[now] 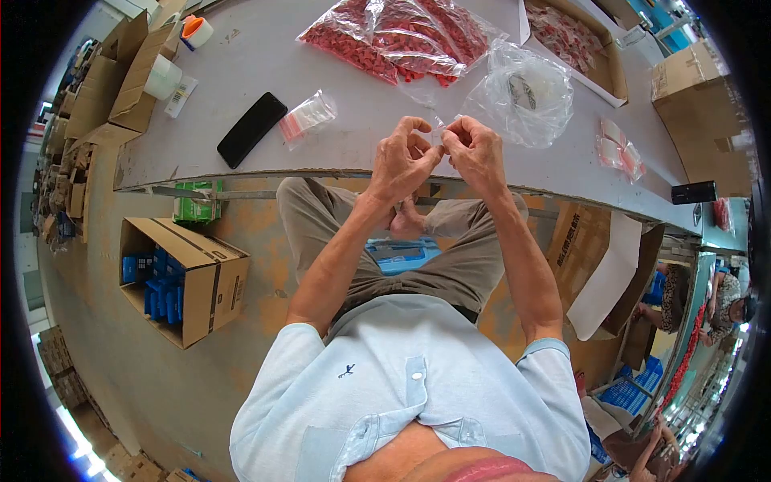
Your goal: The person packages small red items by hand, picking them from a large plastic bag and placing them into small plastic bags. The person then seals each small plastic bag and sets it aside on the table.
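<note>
My left hand (399, 163) and my right hand (476, 154) meet over the front edge of the table, fingers pinched close together. Between the fingertips shows a bit of thin clear plastic (438, 123), which looks like a small bag; the fingers hide most of it. Just beyond lies a large clear bag of small red parts (385, 48). To the right of it is a crumpled clear plastic bag (526, 96) with a roll-like shape inside. Left of my hands, small clear bags (309, 117) rest beside a black phone (251, 130).
An open box of red packets (566, 40) stands at the back right, with more small bags (620, 150) nearer. At left are a cardboard box (132, 88) and an orange-and-white cup (197, 31). A carton of blue packs (185, 277) sits on the floor. People work at far right.
</note>
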Motion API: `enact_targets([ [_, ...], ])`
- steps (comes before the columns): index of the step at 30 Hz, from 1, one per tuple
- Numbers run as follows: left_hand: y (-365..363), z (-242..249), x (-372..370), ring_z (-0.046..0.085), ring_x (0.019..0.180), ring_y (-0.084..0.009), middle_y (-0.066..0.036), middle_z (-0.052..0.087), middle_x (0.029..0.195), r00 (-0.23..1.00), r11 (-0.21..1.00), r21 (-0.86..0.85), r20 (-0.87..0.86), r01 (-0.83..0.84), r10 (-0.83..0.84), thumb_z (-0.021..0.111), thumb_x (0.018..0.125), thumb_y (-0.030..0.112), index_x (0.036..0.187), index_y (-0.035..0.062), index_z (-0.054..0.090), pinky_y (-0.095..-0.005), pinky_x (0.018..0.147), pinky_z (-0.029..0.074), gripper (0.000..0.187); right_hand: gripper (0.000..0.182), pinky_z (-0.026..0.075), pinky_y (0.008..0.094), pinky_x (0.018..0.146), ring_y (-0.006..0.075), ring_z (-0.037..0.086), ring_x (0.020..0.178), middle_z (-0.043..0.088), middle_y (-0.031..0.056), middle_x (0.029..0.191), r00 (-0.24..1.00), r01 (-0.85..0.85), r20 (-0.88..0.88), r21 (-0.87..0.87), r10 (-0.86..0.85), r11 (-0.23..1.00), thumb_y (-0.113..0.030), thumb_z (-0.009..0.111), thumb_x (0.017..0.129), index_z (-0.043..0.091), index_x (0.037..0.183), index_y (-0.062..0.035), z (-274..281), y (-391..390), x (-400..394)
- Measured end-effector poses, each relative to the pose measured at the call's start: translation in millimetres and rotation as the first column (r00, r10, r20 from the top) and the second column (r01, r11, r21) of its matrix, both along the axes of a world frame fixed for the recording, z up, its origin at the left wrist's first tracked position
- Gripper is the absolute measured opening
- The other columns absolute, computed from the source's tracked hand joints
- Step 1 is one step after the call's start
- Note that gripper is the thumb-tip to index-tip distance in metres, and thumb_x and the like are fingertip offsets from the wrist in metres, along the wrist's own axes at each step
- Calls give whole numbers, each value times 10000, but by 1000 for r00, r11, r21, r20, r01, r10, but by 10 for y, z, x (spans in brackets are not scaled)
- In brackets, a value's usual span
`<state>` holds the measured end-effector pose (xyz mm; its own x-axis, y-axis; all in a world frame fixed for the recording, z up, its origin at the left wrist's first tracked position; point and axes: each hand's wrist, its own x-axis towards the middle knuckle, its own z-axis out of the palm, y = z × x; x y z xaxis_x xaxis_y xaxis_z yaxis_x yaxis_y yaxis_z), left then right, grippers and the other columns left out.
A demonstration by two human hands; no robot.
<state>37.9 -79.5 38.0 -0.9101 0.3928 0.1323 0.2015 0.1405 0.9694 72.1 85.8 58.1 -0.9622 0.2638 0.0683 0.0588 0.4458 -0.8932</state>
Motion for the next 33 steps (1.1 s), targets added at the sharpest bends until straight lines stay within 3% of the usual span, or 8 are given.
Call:
enact_targets([
  [4, 16, -67, -30, 661, 668, -74, -67, 735, 807, 998, 999, 36, 66, -18, 15, 751, 942, 83, 1127, 10, 652, -237, 581, 551, 222, 145, 551, 310, 607, 126, 675, 645, 722, 93, 731, 1000, -8, -29, 25, 9, 1000, -122, 672, 933, 716, 889, 9, 41, -21, 18],
  [10, 41, -115, -58, 656, 669, -73, -56, 733, 835, 961, 972, 232, 272, -25, -40, 786, 953, 158, 1053, 17, 697, -227, 577, 555, 193, 152, 543, 301, 598, 124, 671, 634, 721, 99, 722, 998, -6, -56, 40, 8, 999, -132, 685, 940, 718, 886, 7, 47, -47, 72],
  [13, 35, -70, -40, 665, 677, -78, -56, 733, 849, 971, 986, 166, 235, -2, -37, 779, 960, 157, 1070, 24, 698, -225, 590, 566, 191, 155, 542, 297, 594, 123, 668, 630, 721, 98, 721, 997, 11, -82, -1, -11, 1000, -133, 691, 942, 721, 890, 10, 47, -45, 81],
  [19, 43, -185, -69, 711, 702, -115, -87, 741, 887, 933, 919, 391, 313, 46, -180, 763, 965, 141, 1085, 9, 691, -236, 618, 597, 193, 169, 552, 305, 603, 137, 681, 639, 728, 104, 730, 996, 0, -92, -15, -2, 1000, -139, 690, 952, 719, 891, 15, 18, -42, 116],
  [24, 55, -148, -67, 701, 677, -118, -92, 729, 881, 898, 913, 399, 427, -83, -105, 673, 986, 62, 1027, 0, 668, -248, 603, 598, 74, 150, 546, 326, 594, 169, 689, 620, 714, 120, 705, 989, 15, -146, 96, -1, 995, -132, 691, 934, 712, 890, 9, 10, -57, 157],
  [28, 151, -71, -2, 694, 663, -124, -88, 717, 875, 939, 922, 362, 343, -138, 6, 643, 989, 49, 1006, -9, 646, -260, 588, 591, 60, 131, 547, 368, 595, 240, 699, 607, 702, 142, 694, 991, 40, -129, 163, -19, 986, -133, 690, 912, 709, 886, -7, 8, -111, 175],
  [30, 200, -46, 19, 674, 628, -125, -98, 713, 823, 958, 948, 252, 255, -193, 128, 669, 969, 86, 1000, -23, 642, -271, 552, 555, 116, 136, 551, 382, 601, 263, 706, 617, 707, 150, 706, 990, 49, -142, 166, -26, 985, -141, 690, 913, 706, 882, -9, -9, -138, 168],
  [33, 246, -117, 5, 668, 628, -125, -86, 709, 815, 974, 967, 180, 170, -181, 150, 672, 969, 85, 1002, -27, 642, -278, 545, 546, 121, 142, 557, 402, 611, 296, 719, 641, 716, 162, 729, 983, 85, -174, 161, -56, 983, -152, 689, 914, 700, 879, -15, 9, -150, 193],
])
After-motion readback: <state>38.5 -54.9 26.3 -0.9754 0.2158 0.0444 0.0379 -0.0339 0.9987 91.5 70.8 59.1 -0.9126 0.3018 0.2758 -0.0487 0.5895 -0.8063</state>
